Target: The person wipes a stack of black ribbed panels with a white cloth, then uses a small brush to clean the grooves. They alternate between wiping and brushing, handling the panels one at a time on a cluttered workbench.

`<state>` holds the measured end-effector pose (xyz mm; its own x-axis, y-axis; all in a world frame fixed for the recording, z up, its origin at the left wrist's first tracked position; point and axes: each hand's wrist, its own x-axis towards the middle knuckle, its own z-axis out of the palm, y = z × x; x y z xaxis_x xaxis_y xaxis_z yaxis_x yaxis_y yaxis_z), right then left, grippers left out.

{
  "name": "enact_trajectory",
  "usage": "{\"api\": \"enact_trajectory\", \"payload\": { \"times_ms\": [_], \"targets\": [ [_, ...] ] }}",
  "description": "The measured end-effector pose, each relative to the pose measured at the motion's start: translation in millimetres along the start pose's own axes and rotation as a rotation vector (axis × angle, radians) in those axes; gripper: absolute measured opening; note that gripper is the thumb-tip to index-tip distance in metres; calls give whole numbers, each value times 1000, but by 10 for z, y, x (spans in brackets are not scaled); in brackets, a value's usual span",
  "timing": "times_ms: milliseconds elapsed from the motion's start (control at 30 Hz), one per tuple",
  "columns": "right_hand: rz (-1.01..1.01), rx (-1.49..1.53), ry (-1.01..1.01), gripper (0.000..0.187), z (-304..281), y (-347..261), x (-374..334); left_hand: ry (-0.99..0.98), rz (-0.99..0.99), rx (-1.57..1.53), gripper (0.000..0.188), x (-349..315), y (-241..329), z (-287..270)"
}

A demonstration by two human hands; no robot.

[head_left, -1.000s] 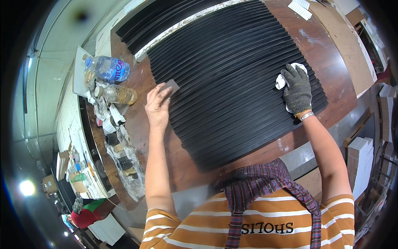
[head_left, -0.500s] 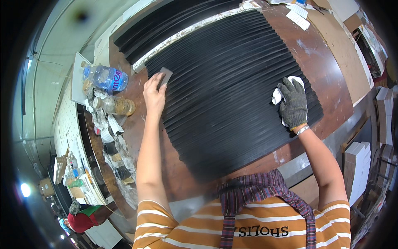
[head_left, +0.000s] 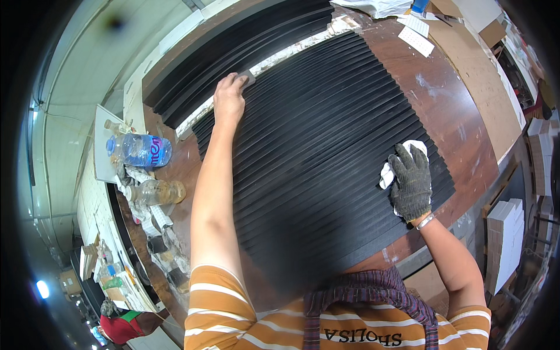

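Observation:
A broad row of black strips (head_left: pixel 315 134), laid closely side by side, covers the middle of the brown table (head_left: pixel 461 122). At the far left end of this row, my bare left hand (head_left: pixel 230 98) pinches a small flat grey plate (head_left: pixel 249 77); its edge is at the strip ends beside a white-smeared bar (head_left: pixel 286 49). My right hand (head_left: pixel 412 182), in a dark knitted glove, rests on the right part of the strips. Under its fingers is a bunched white cloth (head_left: pixel 385 175), partly hidden by the glove.
More black strips (head_left: pixel 233 49) lie beyond the bar. Along the left edge stand a large clear bottle (head_left: pixel 146 150) and a stained jar (head_left: pixel 160 192), among crumpled rags. White perforated sheets (head_left: pixel 416 42) lie at the far right. Another person (head_left: pixel 122 328) is at lower left.
My left hand has moved away from me along the strip ends with the grey plate, up to the bar. The right hand keeps its place on the strips while the view has shifted.

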<state>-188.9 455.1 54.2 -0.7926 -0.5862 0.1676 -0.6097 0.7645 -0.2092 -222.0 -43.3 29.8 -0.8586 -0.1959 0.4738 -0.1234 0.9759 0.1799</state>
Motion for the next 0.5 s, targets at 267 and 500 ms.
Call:
{"api": "enact_trajectory", "payload": {
  "times_ms": [267,500],
  "targets": [
    [-24,5,22,49,13,4,5,172,-28,-53,37,-437,-3,-303],
    [-50,-39,19,52,-6,-11,-6,177,-332,-64,34,-2400,42,-1434]
  ]
}}
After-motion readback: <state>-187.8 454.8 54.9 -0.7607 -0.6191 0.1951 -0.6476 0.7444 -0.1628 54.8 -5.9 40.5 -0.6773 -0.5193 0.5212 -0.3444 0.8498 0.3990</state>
